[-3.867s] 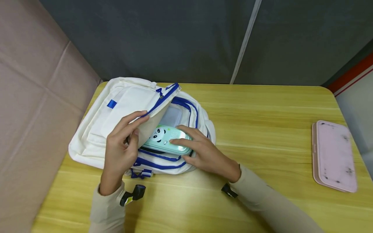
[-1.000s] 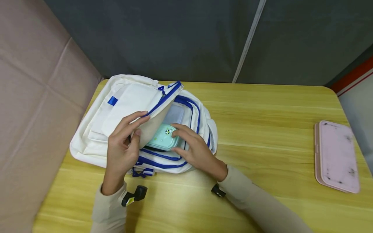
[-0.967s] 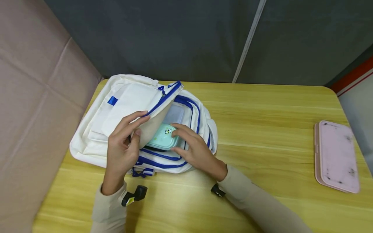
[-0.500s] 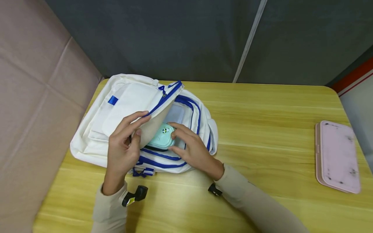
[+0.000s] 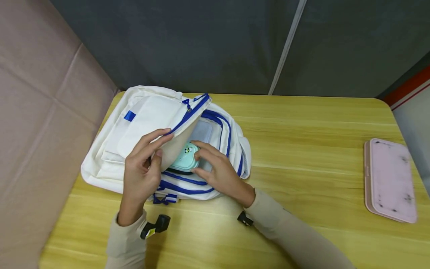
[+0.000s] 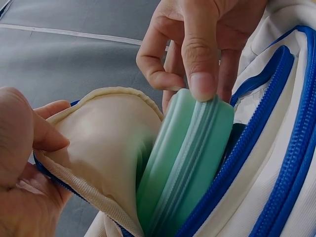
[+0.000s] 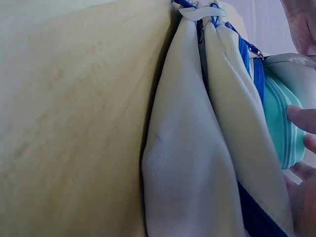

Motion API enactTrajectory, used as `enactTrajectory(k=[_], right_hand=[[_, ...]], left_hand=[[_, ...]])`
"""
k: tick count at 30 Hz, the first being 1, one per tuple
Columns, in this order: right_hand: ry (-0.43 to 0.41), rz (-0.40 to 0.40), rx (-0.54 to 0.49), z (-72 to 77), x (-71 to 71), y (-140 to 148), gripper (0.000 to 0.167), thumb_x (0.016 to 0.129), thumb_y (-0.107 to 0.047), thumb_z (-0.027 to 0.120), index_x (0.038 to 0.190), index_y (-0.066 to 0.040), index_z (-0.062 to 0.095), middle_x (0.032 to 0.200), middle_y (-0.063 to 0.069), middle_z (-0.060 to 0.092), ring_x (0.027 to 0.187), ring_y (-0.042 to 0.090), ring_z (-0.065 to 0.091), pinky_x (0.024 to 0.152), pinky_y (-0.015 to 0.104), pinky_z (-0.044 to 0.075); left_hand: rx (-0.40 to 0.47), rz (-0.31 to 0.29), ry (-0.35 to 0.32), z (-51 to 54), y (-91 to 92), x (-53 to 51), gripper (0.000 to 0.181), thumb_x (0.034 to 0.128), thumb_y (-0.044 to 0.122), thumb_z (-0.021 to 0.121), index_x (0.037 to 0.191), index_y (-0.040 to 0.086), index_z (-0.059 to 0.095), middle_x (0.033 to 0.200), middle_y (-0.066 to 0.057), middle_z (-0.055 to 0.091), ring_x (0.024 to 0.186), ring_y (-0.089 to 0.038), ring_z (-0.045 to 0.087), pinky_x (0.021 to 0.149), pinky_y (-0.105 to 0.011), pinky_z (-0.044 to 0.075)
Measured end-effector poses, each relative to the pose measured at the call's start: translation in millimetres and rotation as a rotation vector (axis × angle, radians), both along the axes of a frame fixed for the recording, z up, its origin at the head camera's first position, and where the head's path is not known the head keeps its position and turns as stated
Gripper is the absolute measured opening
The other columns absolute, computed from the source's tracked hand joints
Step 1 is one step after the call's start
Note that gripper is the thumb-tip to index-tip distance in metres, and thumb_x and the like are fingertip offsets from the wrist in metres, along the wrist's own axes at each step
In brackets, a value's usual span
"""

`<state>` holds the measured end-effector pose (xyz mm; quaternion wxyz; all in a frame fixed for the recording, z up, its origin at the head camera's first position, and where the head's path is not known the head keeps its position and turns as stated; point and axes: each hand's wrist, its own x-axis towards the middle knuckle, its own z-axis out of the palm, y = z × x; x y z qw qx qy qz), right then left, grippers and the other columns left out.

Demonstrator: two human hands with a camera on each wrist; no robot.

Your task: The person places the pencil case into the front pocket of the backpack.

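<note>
A white backpack with blue zips [image 5: 144,112] lies on the table, its pocket flap lifted. My left hand [image 5: 142,168] pinches the flap's edge between thumb and fingers, as the left wrist view [image 6: 29,163] also shows. Partly inside the pocket is a mint-green zipped case [image 5: 184,158] with a small printed figure; its far end is hidden under the flap. My right hand [image 5: 220,172] grips the case's outer end, thumb on the zipped side in the left wrist view [image 6: 197,49]. The case [image 7: 284,118] also shows at the right of the right wrist view.
A translucent flat item [image 5: 201,131] lies in the pocket behind the green case. A pink box with dark marks [image 5: 391,181] lies at the table's right side. A dark partition [image 5: 201,45] stands behind the table [image 5: 312,149], and a pale padded wall [image 5: 40,112] at the left.
The green case has slid left, deeper under the flap, and less of it shows. My right hand has moved left with it. My left hand has kept its hold on the flap.
</note>
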<state>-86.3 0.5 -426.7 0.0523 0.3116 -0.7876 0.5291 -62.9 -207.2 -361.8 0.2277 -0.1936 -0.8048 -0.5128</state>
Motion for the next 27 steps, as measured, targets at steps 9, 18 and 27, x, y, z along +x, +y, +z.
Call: enactTrajectory(k=[9, 18, 27], right_hand=[[0.011, -0.016, 0.016, 0.0, -0.9, -4.1, 0.025, 0.087, -0.004, 0.083, 0.097, -0.007, 0.061, 0.149, 0.014, 0.06, 0.139, 0.03, 0.057, 0.117, 0.038, 0.047], [0.015, -0.014, 0.009, 2.0, -1.4, -9.4, 0.026, 0.087, -0.004, 0.083, 0.096, -0.007, 0.059, 0.148, 0.017, 0.06, 0.138, 0.033, 0.058, 0.114, 0.04, 0.049], [-0.023, -0.01, 0.002, 2.3, -3.1, -14.8, 0.026, 0.088, -0.003, 0.082, 0.096, -0.006, 0.058, 0.149, 0.018, 0.059, 0.139, 0.035, 0.057, 0.112, 0.042, 0.051]], left_hand=[[0.008, -0.008, -0.003, -0.3, 0.1, -0.4, 0.046, 0.0947, -0.023, 0.048, 0.126, -0.001, 0.074, 0.137, -0.012, 0.067, 0.054, -0.003, 0.03, 0.046, -0.018, 0.028], [0.02, -0.014, -0.009, 0.0, 0.9, -0.8, 0.045, 0.095, -0.022, 0.048, 0.126, -0.001, 0.074, 0.137, -0.011, 0.067, 0.052, -0.002, 0.03, 0.043, -0.017, 0.027], [0.019, -0.01, -0.006, 0.4, -0.3, -1.5, 0.046, 0.0943, -0.023, 0.048, 0.125, -0.002, 0.074, 0.137, -0.012, 0.067, 0.061, -0.005, 0.04, 0.045, -0.018, 0.029]])
